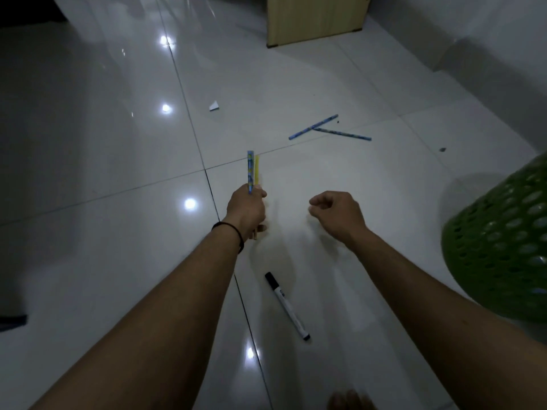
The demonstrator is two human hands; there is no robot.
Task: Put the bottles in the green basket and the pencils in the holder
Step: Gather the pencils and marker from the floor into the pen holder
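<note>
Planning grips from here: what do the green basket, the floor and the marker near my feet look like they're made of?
Green basket: looks like moulded plastic, slightly glossy, its wall pierced by rows of holes. Floor: glazed or polished tile, going by the grout lines and sharp lamp reflections, so probably slick. Marker: likely smooth plastic, white barrel with a black cap.

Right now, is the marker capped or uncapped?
Capped: the marker lies flat on the floor with its black cap on.

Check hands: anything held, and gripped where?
Left hand grips a blue pencil and a yellow pencil together by their lower ends. Right hand is loosely curled, holding nothing visible.
</note>
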